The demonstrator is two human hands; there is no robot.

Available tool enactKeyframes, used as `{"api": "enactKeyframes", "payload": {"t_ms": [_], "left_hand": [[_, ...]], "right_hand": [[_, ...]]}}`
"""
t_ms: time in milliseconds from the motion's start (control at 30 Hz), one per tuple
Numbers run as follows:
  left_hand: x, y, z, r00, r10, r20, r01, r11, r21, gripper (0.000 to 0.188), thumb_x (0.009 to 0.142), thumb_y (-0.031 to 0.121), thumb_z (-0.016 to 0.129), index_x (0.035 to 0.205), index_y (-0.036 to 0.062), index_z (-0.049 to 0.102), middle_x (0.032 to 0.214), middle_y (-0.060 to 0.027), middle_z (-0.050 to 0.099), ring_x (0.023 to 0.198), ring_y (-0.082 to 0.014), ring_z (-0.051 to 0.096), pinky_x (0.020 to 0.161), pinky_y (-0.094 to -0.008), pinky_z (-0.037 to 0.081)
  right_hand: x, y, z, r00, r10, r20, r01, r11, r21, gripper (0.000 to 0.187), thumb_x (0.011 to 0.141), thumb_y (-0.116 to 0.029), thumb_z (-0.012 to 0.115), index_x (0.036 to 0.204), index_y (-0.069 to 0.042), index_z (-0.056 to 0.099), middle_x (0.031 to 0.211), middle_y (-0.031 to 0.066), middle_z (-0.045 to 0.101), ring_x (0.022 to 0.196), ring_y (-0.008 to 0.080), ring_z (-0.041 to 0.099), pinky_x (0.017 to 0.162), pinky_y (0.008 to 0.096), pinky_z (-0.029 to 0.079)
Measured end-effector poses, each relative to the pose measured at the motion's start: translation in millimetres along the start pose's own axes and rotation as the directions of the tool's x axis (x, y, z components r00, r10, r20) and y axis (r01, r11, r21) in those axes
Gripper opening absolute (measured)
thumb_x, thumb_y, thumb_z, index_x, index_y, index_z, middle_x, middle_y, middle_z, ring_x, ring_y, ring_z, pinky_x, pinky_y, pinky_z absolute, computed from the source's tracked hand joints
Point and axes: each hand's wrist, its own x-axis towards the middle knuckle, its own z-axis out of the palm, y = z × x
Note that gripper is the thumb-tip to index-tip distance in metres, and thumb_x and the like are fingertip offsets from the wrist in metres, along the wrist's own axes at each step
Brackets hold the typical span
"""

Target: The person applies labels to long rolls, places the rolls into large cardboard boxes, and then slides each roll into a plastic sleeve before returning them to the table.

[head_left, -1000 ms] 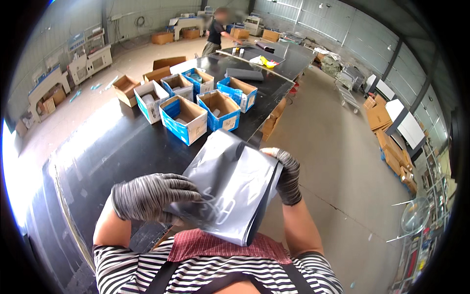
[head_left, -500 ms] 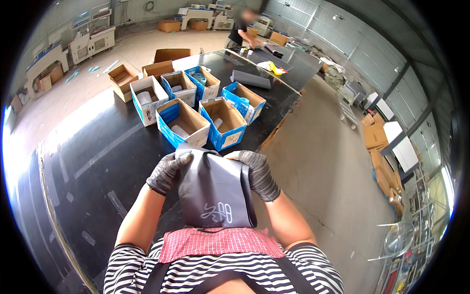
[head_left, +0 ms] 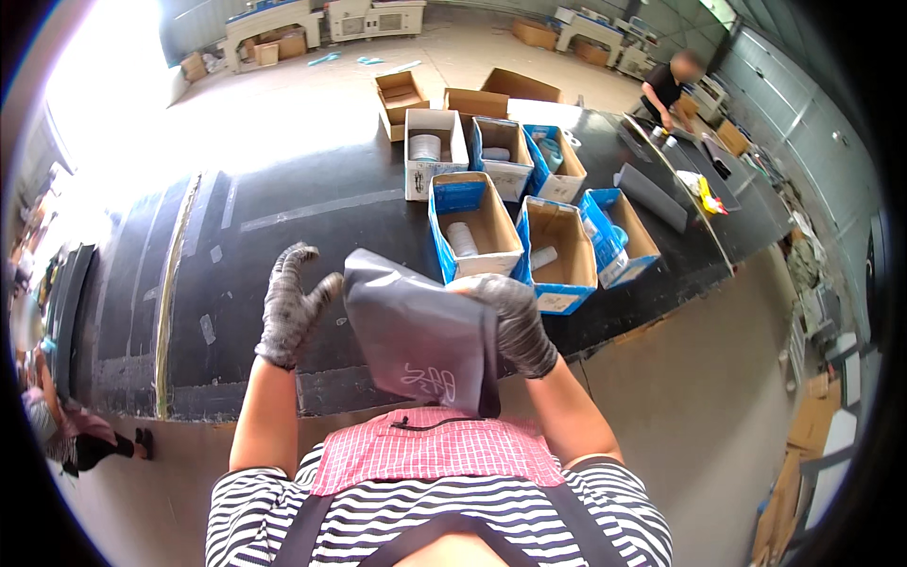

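Observation:
A dark grey pouch-like bag (head_left: 416, 326) with a light printed mark near its lower end hangs in front of my chest. My right hand (head_left: 518, 321), in a grey knitted glove with bare fingertips, grips the bag by its upper right edge. To the left of the bag, my gloved left hand (head_left: 291, 307) is off it, fingers raised and thumb spread, with nothing in it. A thin black cord (head_left: 430, 424) lies across my red checked apron (head_left: 444, 454), just under the bag's lower edge.
On the black table (head_left: 312, 255) ahead, several open boxes, such as a blue one (head_left: 510, 255), hold spools. A dark roll (head_left: 652, 197) and a yellow packet (head_left: 709, 198) lie beyond. One person (head_left: 666, 90) works at the far right; another (head_left: 66, 425) is at the left edge.
My left hand has let go of the bag and moved left, opening. My right hand still holds the bag. The view has swung left, bringing another person into sight.

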Motion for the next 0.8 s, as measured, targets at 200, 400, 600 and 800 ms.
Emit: {"api": "enactKeyframes", "payload": {"t_ms": [200,400,600,800], "left_hand": [[-47,78,27,0.825,0.041,0.564,-0.046,0.999,-0.005,0.064,0.073,0.034,0.081,0.129,0.0120,0.059,0.123,-0.0151,0.062,0.118,-0.0360,0.057,0.099,-0.0437,0.045],[-110,86,11,0.741,-0.304,0.599,0.229,0.952,0.200,0.025,0.089,0.026,0.067,0.108,0.0106,0.070,0.089,-0.0192,0.069,0.085,-0.0385,0.067,0.075,-0.0426,0.053],[-145,135,-18,0.738,-0.254,0.625,0.027,0.937,0.349,0.025,0.090,0.029,0.064,0.101,0.0073,0.070,0.081,-0.0190,0.067,0.077,-0.0389,0.066,0.069,-0.0440,0.053],[-225,118,-67,0.686,-0.288,0.668,0.448,0.891,-0.076,0.036,0.082,0.020,0.076,0.113,0.0057,0.067,0.096,-0.0160,0.070,0.091,-0.0303,0.068,0.083,-0.0381,0.053]], "right_hand": [[14,6,12,0.902,-0.267,0.339,0.273,0.962,0.032,0.018,0.080,-0.009,0.064,0.096,-0.008,0.073,0.089,0.0147,0.071,0.083,0.0319,0.068,0.077,0.0388,0.054],[-10,28,-15,0.704,-0.023,0.710,-0.560,0.597,0.575,0.075,0.084,-0.020,0.076,0.147,-0.003,0.041,0.141,0.0150,0.053,0.133,0.0203,0.047,0.111,0.0321,0.035],[-44,26,22,0.803,-0.129,0.582,-0.175,0.882,0.437,0.099,0.073,-0.017,0.086,0.153,-0.008,0.028,0.145,0.0214,0.047,0.136,0.0303,0.044,0.111,0.0354,0.035],[-109,6,57,0.601,0.012,0.799,-0.371,0.890,0.265,0.045,0.086,-0.019,0.075,0.129,-0.012,0.063,0.101,0.0105,0.071,0.095,0.0133,0.064,0.087,0.0305,0.049]]}}
